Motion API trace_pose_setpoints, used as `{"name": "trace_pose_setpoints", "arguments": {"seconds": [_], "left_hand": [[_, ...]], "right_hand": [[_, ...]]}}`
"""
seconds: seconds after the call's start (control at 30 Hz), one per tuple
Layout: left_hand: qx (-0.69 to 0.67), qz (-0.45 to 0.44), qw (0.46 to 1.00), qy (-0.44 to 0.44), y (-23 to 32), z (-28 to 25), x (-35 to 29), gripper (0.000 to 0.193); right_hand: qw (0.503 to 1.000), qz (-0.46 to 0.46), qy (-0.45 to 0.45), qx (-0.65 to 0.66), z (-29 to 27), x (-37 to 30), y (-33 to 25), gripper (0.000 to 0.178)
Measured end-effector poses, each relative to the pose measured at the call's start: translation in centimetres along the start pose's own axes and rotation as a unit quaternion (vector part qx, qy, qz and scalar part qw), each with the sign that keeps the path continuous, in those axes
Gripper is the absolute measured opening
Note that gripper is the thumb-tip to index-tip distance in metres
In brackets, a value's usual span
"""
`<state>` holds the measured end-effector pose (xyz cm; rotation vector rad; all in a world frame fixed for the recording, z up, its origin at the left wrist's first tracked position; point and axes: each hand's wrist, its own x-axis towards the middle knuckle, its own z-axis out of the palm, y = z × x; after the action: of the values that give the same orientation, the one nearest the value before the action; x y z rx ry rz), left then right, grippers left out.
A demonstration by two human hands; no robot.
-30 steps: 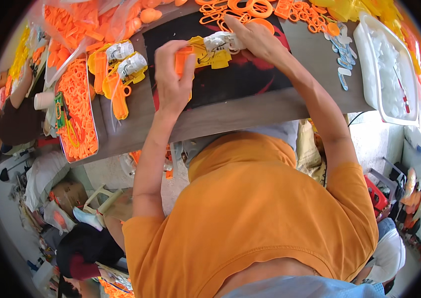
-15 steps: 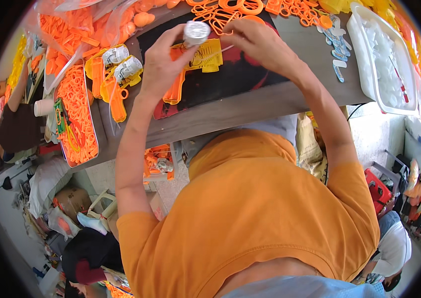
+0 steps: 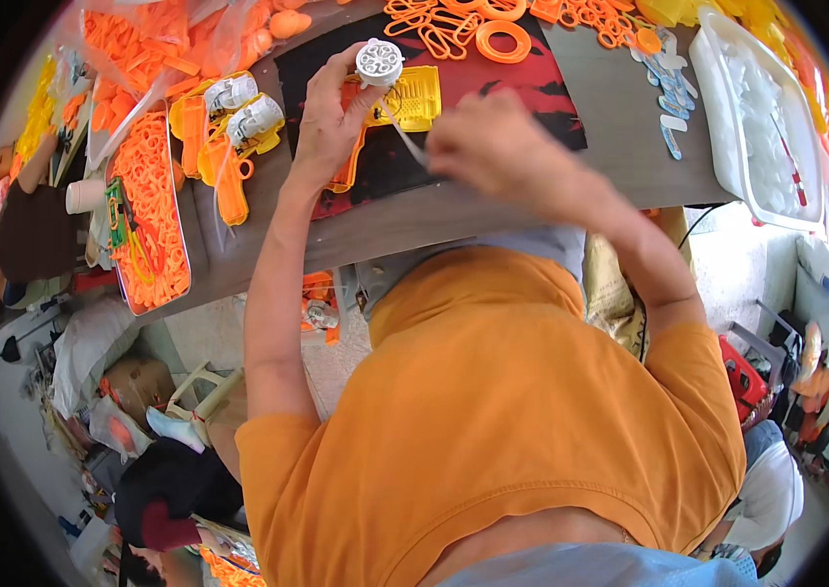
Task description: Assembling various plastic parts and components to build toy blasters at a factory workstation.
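1. Far to your left, a tray of orange plastic parts [image 3: 148, 220] sits along the table's left end, with a small white cup [image 3: 85, 195] just beside it.
2. Next come two yellow and orange toy guns [image 3: 229, 137] lying side by side on the grey table [image 3: 454, 215].
3. Your left hand [image 3: 331, 112] is closed around an orange toy gun body [image 3: 348, 147] and holds a round white drum part [image 3: 379, 62] on top of it, fingers pressed to it, above the black and red mat [image 3: 493, 108].
4. A yellow ribbed piece [image 3: 416, 96] lies on the mat just right of that drum.
5. Your right hand [image 3: 493, 147] is blurred; it seems to pinch a thin white strip [image 3: 405, 137], though you cannot tell for sure.
6. Far right stands a white tray [image 3: 762, 127].
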<state>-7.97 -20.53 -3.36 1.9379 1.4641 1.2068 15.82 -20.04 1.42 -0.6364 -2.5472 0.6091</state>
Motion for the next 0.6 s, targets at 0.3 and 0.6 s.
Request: {"name": "trace_pose_setpoints", "arguments": {"seconds": [0.3,0.6], "left_hand": [[-0.010,0.032,0.999,0.035,0.4,0.3,0.6,0.041],[-0.019,0.055,0.997,0.053,1.5,0.8,0.7,0.038]], "right_hand": [[0.984,0.039,0.163,-0.058,2.3,2.4,1.3,0.012],[0.982,0.051,0.134,-0.120,5.6,3.1,2.6,0.016]]}}
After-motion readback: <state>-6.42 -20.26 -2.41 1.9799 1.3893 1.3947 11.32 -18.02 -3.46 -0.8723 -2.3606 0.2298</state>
